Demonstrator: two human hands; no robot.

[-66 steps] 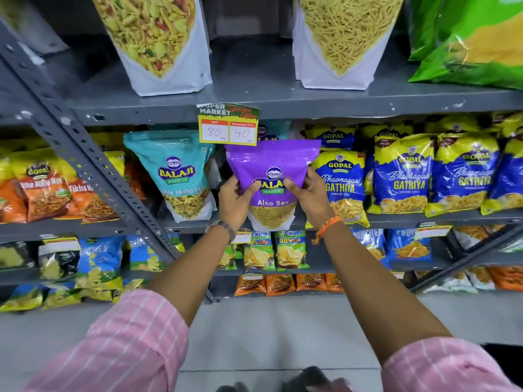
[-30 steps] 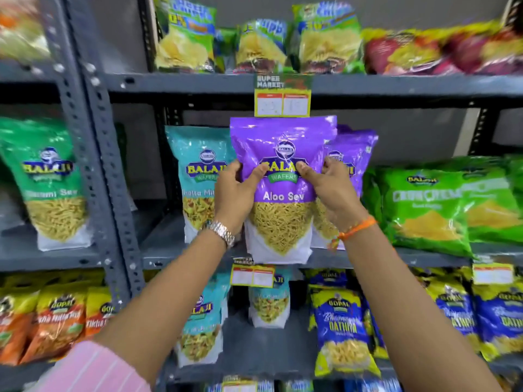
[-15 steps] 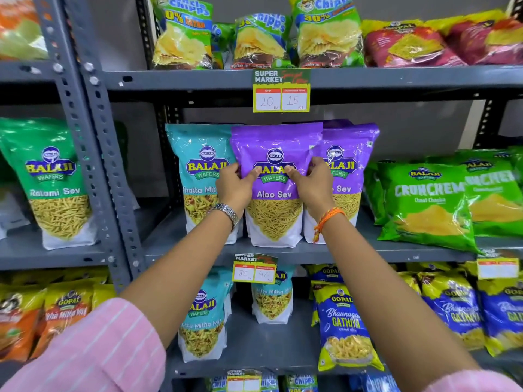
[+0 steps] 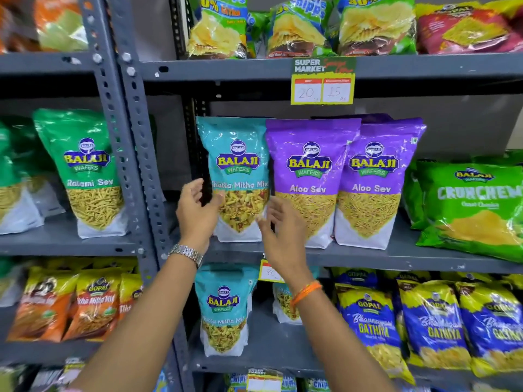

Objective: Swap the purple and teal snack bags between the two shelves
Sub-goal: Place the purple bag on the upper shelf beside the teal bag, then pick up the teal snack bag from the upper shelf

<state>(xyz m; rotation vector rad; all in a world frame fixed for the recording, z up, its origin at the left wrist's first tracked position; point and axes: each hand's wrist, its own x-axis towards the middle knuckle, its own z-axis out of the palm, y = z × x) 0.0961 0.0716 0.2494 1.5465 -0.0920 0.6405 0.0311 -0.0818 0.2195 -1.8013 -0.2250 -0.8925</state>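
On the upper shelf (image 4: 368,257) a teal Khatta Mitha Mix bag (image 4: 236,154) stands upright, with two purple Aloo Sev bags (image 4: 310,165) (image 4: 373,165) side by side to its right. My left hand (image 4: 196,212) is open at the teal bag's lower left edge, thumb near its front. My right hand (image 4: 278,230) is open just in front of its lower right corner, holding nothing. On the lower shelf (image 4: 263,355) stands another teal bag (image 4: 223,309); a second teal bag (image 4: 283,304) is partly hidden behind my right wrist.
A grey slotted upright (image 4: 133,137) stands left of the teal bag, with a green Ratlami Sev bag (image 4: 85,171) beyond it. Green Crunchem bags (image 4: 469,205) lie to the right. Blue Gathiya bags (image 4: 373,329) fill the lower right. A price tag (image 4: 322,80) hangs above.
Both hands have let go of the purple bag, which now stands on the upper shelf beside the other purple one. They have moved left to either side of the teal bag.
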